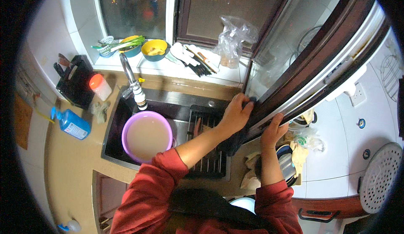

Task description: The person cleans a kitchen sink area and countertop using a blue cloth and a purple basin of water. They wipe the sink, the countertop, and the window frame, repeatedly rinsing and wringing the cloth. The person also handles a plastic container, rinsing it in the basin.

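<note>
An open window sash (303, 60) with a dark brown frame and glass pane swings in over the counter on the right. My left hand (237, 115) is at the sash's lower inner corner, its fingers bent around what looks like a dark cloth (235, 144) that hangs below. My right hand (274, 132) grips the sash's lower edge, thumb upward on the white-edged side. Under my left forearm lies a black drying rack (208, 167) over the sink (109, 147). A purple-rimmed basin (147, 136) of cloudy water stands in the sink beneath the faucet (132, 79).
On the windowsill are a yellow bowl (154, 48), green onions (129, 43), cutlery and a clear plastic bag (235, 39). A knife block (74, 80), an orange-lidded jar (101, 87) and a blue pump bottle (74, 124) stand left. Pots (286, 166) sit right; a perforated steamer plate (380, 177) leans beyond.
</note>
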A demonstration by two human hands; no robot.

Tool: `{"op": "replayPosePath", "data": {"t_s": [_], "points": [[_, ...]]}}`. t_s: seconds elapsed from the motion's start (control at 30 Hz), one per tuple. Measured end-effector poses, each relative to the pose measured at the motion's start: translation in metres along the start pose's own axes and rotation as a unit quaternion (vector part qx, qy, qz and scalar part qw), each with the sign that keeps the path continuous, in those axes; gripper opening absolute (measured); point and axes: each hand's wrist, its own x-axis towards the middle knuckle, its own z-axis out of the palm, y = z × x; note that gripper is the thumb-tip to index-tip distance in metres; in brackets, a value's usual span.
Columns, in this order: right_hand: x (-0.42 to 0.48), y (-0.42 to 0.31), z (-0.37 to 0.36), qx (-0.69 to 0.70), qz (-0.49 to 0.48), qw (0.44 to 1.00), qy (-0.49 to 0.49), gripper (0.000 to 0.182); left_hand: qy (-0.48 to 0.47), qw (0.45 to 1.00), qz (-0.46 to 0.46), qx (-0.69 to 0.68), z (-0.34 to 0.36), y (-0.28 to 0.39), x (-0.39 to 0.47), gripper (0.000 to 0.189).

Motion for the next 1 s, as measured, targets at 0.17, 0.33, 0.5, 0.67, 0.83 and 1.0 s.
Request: {"op": "replayPosePath", "data": {"t_s": [0.17,0.33,0.5,0.67,0.83,1.0], "points": [[0.003,0.003,-0.011,-0.071,0.09,0.993,0.003,0.037,0.063,0.957,0.247,-0.141,-0.006,0.127,0.072,0.018],[0.01,-0.006,0.004,-0.025,-0.002,0.999,-0.036,0.035,0.179,0.897,0.397,-0.073,-0.01,0.201,0.12,0.018],[0.007,-0.015,-0.01,-0.045,0.021,0.999,-0.013,0.041,0.12,0.935,0.334,-0.006,0.015,0.112,0.067,0.024],[0.008,-0.016,-0.006,-0.05,0.006,0.999,-0.013,0.037,0.068,0.965,0.25,0.045,0.012,0.017,0.004,0.026],[0.008,-0.02,-0.001,-0.058,-0.018,0.998,0.002,0.04,0.056,0.953,0.298,-0.021,0.004,0.051,0.029,0.026],[0.008,-0.025,-0.01,-0.081,-0.024,0.996,0.003,0.045,0.109,0.885,0.442,-0.1,0.006,0.205,0.119,0.023]]}}
